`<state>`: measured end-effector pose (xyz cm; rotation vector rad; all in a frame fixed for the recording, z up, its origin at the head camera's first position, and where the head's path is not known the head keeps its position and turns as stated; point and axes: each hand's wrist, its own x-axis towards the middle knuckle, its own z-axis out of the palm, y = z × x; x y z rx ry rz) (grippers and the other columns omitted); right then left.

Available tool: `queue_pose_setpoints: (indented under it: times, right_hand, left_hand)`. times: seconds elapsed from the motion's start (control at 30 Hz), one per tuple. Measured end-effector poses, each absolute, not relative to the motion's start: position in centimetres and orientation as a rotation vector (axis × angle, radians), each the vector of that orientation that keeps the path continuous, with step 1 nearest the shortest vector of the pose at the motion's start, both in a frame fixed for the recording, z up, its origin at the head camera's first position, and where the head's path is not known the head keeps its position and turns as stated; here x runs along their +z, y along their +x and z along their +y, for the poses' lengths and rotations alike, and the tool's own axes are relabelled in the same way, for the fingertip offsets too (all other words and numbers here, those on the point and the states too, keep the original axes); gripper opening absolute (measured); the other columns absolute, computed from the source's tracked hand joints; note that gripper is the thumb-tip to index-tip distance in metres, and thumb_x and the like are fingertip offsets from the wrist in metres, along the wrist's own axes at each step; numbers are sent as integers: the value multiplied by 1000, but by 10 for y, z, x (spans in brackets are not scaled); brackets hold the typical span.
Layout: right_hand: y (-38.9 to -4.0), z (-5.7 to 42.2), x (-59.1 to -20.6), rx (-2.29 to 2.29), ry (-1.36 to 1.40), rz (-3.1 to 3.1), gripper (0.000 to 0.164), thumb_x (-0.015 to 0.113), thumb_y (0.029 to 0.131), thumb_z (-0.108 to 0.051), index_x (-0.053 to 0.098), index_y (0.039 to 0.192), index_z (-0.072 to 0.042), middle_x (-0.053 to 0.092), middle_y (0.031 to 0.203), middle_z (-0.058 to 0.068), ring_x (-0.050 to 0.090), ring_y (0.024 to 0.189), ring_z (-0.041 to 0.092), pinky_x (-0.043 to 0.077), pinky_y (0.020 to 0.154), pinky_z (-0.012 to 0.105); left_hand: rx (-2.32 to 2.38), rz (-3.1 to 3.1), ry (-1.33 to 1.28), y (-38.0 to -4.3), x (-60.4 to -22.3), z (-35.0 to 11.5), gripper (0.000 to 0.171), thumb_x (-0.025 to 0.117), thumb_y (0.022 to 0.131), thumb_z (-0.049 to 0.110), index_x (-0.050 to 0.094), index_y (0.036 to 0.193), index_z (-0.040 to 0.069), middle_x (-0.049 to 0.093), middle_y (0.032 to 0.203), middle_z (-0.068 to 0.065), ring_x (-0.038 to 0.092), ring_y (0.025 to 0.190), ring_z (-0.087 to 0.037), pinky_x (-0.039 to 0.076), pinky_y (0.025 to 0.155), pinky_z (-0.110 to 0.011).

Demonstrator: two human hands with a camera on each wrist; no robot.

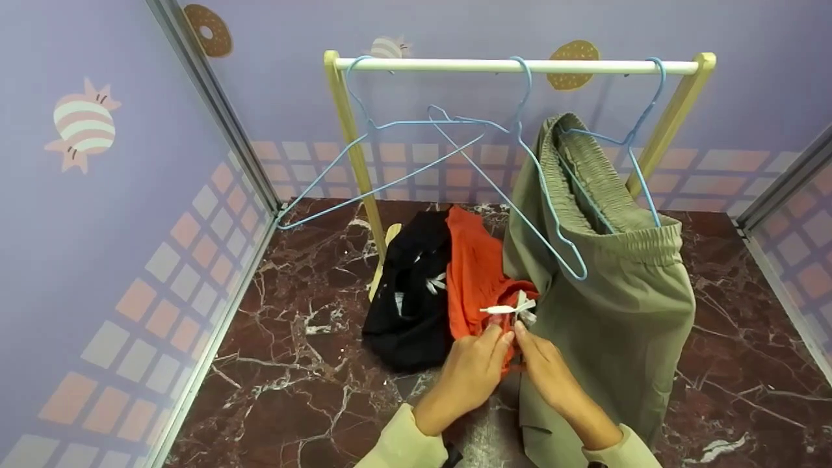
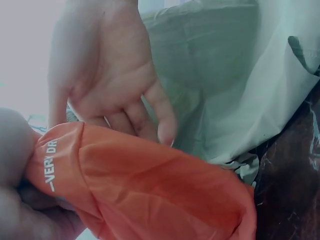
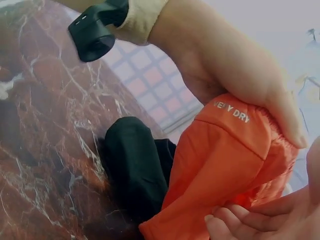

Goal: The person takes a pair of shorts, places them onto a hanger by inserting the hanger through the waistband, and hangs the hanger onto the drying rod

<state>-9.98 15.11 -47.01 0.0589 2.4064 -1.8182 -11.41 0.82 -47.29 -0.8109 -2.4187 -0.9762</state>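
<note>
An orange drawstring garment (image 1: pixel 468 266) lies partly on the dark marbled surface, its gathered waist end raised in front of me. My left hand (image 1: pixel 465 374) pinches that end beside printed white lettering (image 2: pixel 51 165). A white drawstring (image 1: pixel 499 310) sticks out just above both thumbs. At the garment's other side is my right hand (image 1: pixel 552 374), its thumb beside the left thumb. In the right wrist view, the fingers of the right hand (image 3: pixel 270 217) stay relaxed against the orange cloth, spread from the thumb. The right thumb's tip is partly hidden there.
Khaki trousers (image 1: pixel 624 312) hang from a blue hanger on the rack's right, close to my right hand. Another blue hanger (image 1: pixel 448 121) dangles over the work from the white rail (image 1: pixel 448 65). Black clothing (image 1: pixel 416 344) lies left of the orange garment. Patterned walls enclose three sides.
</note>
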Motion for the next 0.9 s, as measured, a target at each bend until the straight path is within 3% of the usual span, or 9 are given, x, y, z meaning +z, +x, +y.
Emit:
queue_pose_setpoints:
  times: [0.2, 0.47, 0.57, 0.73, 0.9]
  right_hand:
    - [-104, 150, -474, -1796, 69, 2467, 41, 34, 100, -32, 67, 100, -8, 66, 94, 4, 58, 81, 5, 48, 72, 23]
    - [-107, 145, -466, -1963, 190, 2366, 43, 36, 99, -34, 65, 100, -2, 63, 87, 1, 57, 77, 8, 46, 70, 23]
    - [-108, 143, -463, -2003, 205, 2334, 37, 42, 97, -33, 63, 104, -3, 63, 90, 4, 57, 79, 11, 46, 72, 23]
    - [-109, 140, -462, -2034, 241, 2339, 36, 53, 92, -30, 57, 120, -7, 61, 112, 11, 57, 93, 10, 44, 82, 18]
    - [-110, 140, -462, -2112, 264, 2391, 28, 55, 91, -24, 59, 114, -7, 61, 104, 12, 56, 88, 12, 45, 77, 19]
  left_hand:
    - [-988, -2420, -849, -112, -475, 12, 27, 42, 98, 24, 49, 74, 13, 35, 54, 8, 31, 44, -3, 24, 42, -14]
    - [-999, -2430, -936, -111, -476, 15, 22, 41, 97, 23, 49, 79, 14, 40, 56, 8, 37, 49, -3, 29, 46, -12]
    - [-980, -2449, -988, -110, -478, 15, 15, 46, 93, 19, 50, 80, 14, 44, 60, 7, 39, 53, -3, 31, 49, -12]
    - [-936, -2458, -1090, -108, -482, 15, 8, 55, 83, 18, 49, 80, 13, 44, 64, 6, 38, 55, -3, 28, 51, -12]
    - [-945, -2445, -1241, -105, -481, 15, 13, 60, 77, 19, 48, 82, 14, 47, 68, 5, 39, 60, -3, 30, 55, -12]
